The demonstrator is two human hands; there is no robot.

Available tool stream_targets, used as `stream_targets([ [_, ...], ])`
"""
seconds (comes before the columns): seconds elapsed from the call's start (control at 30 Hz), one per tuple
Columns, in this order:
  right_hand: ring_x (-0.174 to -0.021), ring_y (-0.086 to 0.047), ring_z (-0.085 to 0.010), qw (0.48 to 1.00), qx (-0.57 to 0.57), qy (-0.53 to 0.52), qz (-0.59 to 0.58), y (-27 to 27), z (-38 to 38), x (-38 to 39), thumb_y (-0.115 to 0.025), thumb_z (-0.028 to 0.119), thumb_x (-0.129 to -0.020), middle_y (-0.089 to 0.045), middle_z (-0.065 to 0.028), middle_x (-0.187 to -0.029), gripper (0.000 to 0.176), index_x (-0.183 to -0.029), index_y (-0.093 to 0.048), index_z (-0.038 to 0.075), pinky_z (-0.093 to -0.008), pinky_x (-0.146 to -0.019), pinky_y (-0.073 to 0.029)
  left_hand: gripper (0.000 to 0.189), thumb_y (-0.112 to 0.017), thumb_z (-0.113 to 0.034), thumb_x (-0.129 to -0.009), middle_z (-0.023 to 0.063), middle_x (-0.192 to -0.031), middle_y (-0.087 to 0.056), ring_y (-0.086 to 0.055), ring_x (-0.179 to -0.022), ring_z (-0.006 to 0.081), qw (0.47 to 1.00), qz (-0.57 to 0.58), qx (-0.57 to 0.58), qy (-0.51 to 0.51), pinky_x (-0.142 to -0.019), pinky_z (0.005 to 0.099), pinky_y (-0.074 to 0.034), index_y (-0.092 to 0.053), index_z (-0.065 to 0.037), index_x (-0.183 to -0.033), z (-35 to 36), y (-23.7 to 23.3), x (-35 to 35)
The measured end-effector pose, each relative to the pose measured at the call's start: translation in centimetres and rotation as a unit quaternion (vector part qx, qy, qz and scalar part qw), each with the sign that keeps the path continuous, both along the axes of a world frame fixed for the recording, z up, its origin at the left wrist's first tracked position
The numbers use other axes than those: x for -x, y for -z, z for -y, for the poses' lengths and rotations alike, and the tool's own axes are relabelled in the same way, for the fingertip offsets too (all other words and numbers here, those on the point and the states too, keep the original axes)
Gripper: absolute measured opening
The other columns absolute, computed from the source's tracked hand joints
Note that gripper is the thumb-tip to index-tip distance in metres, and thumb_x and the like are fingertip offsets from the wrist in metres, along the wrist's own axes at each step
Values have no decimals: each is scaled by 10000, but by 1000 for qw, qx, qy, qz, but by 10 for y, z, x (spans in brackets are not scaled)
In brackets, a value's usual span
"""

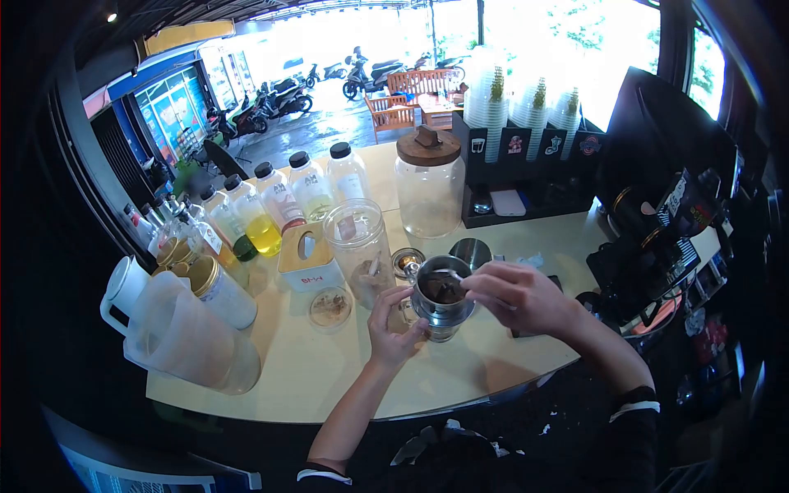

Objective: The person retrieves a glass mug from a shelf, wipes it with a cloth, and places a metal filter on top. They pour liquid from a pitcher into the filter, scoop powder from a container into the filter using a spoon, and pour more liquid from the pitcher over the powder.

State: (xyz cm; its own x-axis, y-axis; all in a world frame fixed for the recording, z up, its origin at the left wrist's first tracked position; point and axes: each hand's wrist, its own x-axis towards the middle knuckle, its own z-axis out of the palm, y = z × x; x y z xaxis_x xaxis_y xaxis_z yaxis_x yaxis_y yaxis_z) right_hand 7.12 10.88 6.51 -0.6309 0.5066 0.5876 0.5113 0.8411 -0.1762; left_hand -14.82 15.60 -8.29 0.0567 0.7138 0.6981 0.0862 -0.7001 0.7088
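A metal cup with dark contents [444, 311] stands over a small glass near the middle of the counter. My left hand [393, 327] is curled against the cup's left side, thumb and fingers on its metal wall. Above the cup's right rim, my right hand [519, 297] pinches a small shiny utensil [450, 275] whose end dips inside the cup. Behind the cup are a round metal piece [408, 262] and another metal cup [471, 251]. An open clear jar [362, 259] stands to the left, with a round lid or dish [330, 308] in front of it.
Bottles with black caps [282, 199] line the counter's [329, 378] back left. A tissue box [311, 261], a white pitcher [193, 333] and a canister [222, 292] stand left. Behind are a wooden-lidded jar [430, 193] and stacked cups [486, 115]; black equipment [649, 238] is right.
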Motion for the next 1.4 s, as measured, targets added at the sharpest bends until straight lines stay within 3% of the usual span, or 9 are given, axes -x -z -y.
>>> stream_targets([
  [0.1,-769,-627,-263,999,12,40,14,-1,5,-3,-650,92,-839,-598,-81,-885,221,-1041,-572,49,-369,-634,-522,502,-803,-269,-708,133,-1101,-606,-579,-1049,262,1000,4,10,2,-924,368,-460,-606,-32,-1104,2,-2,-1],
  [0.43,-745,-627,-272,998,25,-8,-59,9,9,-1,-647,72,-835,-600,-88,-871,217,-1038,-571,65,-366,-636,-516,496,-788,-301,-726,121,-1104,-614,-577,-1030,245,1000,-22,-10,-12,-850,341,-458,-609,-43,-1110,-2,-2,1],
  [0.57,-756,-622,-278,998,-7,51,-27,12,9,-3,-646,92,-845,-597,-92,-873,193,-1021,-574,61,-371,-634,-515,509,-780,-330,-728,108,-1123,-598,-564,-1047,221,1000,-9,-3,3,-862,331,-449,-603,-42,-1110,-3,3,1],
  [0.63,-762,-620,-276,998,14,-7,-56,13,10,-3,-648,99,-846,-595,-93,-870,183,-1009,-574,59,-367,-634,-517,532,-766,-373,-741,107,-1138,-580,-554,-1068,212,1000,-18,6,4,-878,329,-446,-593,-33,-1112,-4,2,1],
  [0.7,-766,-622,-276,999,4,11,-44,12,9,-3,-647,99,-848,-595,-95,-871,184,-1011,-574,57,-368,-637,-518,486,-808,-221,-676,101,-1105,-614,-569,-1031,214,1000,0,0,1,-843,325,-451,-627,-56,-1095,-3,-1,1],
  [0.8,-774,-625,-275,998,-15,54,-20,12,10,-4,-645,100,-851,-596,-98,-874,186,-1017,-576,53,-369,-642,-520,478,-815,-197,-655,97,-1108,-613,-565,-1039,205,1000,15,23,3,-837,320,-453,-641,-57,-1078,-1,-1,-1],
  [1.0,-779,-626,-280,998,-36,-21,-57,17,8,-3,-647,109,-846,-605,-99,-890,192,-1008,-570,40,-371,-647,-523,462,-816,-181,-645,93,-1112,-611,-564,-1037,199,999,18,28,5,-828,320,-455,-656,-60,-1062,-1,-3,0],
  [1.3,-803,-635,-278,998,-12,55,-3,10,9,-3,-642,142,-862,-620,-100,-900,183,-1000,-591,34,-370,-685,-531,454,-805,-169,-664,88,-1103,-614,-570,-1021,197,1000,18,16,10,-822,318,-451,-642,-67,-1075,-5,4,1],
  [1.4,-798,-615,-271,999,-6,1,-32,13,10,-1,-639,119,-853,-590,-92,-889,185,-1010,-578,41,-373,-677,-523,448,-807,-177,-667,87,-1095,-616,-573,-1007,195,1000,23,16,2,-814,313,-450,-641,-67,-1068,-2,3,-1],
])
